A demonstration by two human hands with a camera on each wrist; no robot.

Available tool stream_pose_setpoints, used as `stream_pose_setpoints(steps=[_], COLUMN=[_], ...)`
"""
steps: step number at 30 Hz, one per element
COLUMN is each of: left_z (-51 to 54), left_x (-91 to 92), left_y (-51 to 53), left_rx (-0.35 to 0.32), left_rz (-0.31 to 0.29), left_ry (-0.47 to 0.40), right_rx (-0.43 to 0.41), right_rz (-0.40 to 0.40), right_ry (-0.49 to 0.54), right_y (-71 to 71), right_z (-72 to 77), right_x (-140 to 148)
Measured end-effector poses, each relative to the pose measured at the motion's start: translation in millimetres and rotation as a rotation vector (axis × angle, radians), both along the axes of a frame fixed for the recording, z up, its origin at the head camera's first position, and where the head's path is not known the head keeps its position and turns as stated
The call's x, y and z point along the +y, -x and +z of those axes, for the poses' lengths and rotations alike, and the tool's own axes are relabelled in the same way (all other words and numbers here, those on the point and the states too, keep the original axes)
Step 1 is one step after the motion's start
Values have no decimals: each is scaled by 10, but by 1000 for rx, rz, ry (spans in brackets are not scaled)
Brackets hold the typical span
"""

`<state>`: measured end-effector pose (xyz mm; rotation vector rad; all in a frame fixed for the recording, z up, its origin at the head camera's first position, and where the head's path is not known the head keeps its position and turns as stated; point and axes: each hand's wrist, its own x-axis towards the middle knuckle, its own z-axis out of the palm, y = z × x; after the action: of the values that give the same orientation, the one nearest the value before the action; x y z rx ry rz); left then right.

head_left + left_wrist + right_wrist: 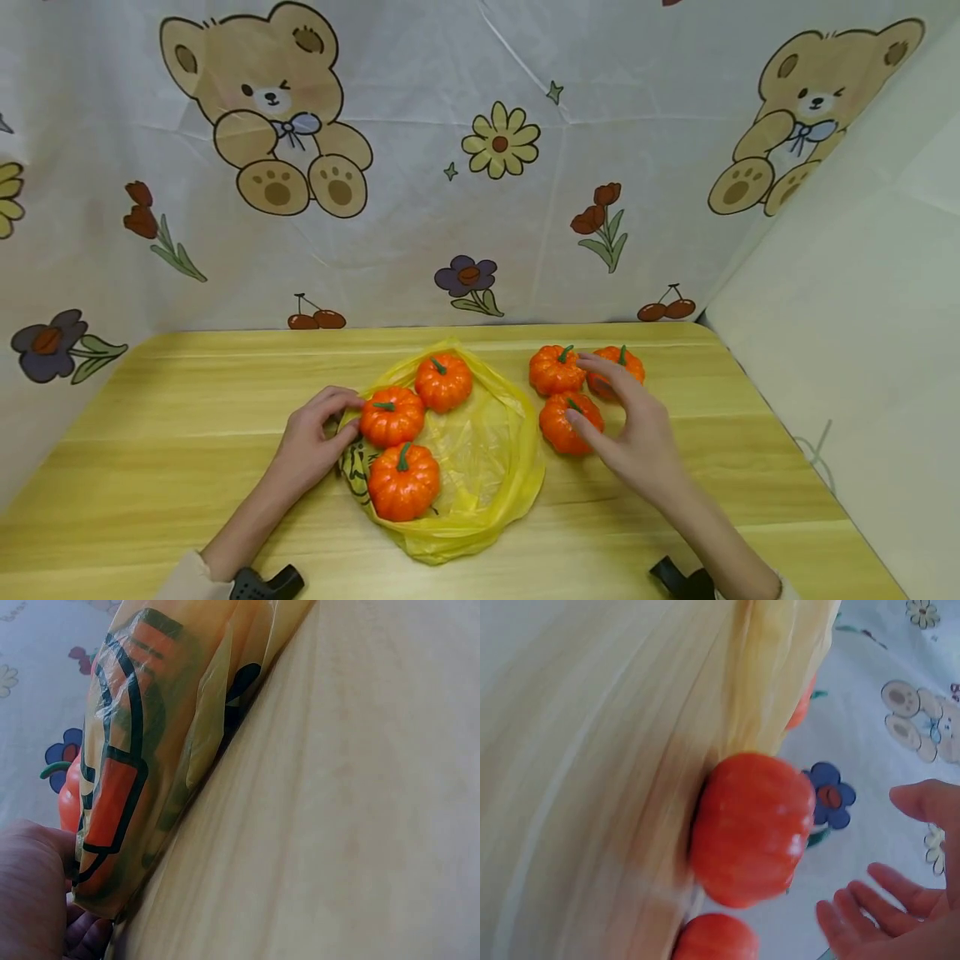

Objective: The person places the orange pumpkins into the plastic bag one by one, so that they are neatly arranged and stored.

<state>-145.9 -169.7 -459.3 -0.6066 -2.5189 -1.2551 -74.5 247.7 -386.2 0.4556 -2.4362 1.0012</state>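
An open yellow plastic bag [476, 450] lies on the table with three orange pumpkins inside, at its left side: one at the back [444, 382], one in the middle [392, 417], one in front [404, 482]. My left hand [311, 437] pinches the bag's left rim beside the middle pumpkin; the left wrist view shows the hand [34, 889] at the printed bag [127, 772]. Right of the bag are three more pumpkins [557, 370] [571, 423] [626, 367]. Over them my right hand [637, 425] is spread, thumb and fingers apart. The right wrist view shows it [900, 907] beside a pumpkin [751, 829], holding nothing.
Behind the wooden table [187, 417] hangs a white cloth [412, 208] printed with bears and flowers. A pale wall or panel [862, 350] borders the right side, with a thin cord [821, 446] near the table's right edge.
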Motion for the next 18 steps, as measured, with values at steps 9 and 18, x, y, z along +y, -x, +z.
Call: stream_pose_setpoints(steps=[9,18], left_z=[-12,-5], left_x=[-15,-5], left_y=[2,3], left_rx=[-21,-34], left_rz=[6,3], left_ry=[7,-3], right_rx=[-64,-143], right_rz=[-71,-60], right_ry=[-78,-117], right_y=[22,35], right_z=[-55,-121], right_x=[144,158])
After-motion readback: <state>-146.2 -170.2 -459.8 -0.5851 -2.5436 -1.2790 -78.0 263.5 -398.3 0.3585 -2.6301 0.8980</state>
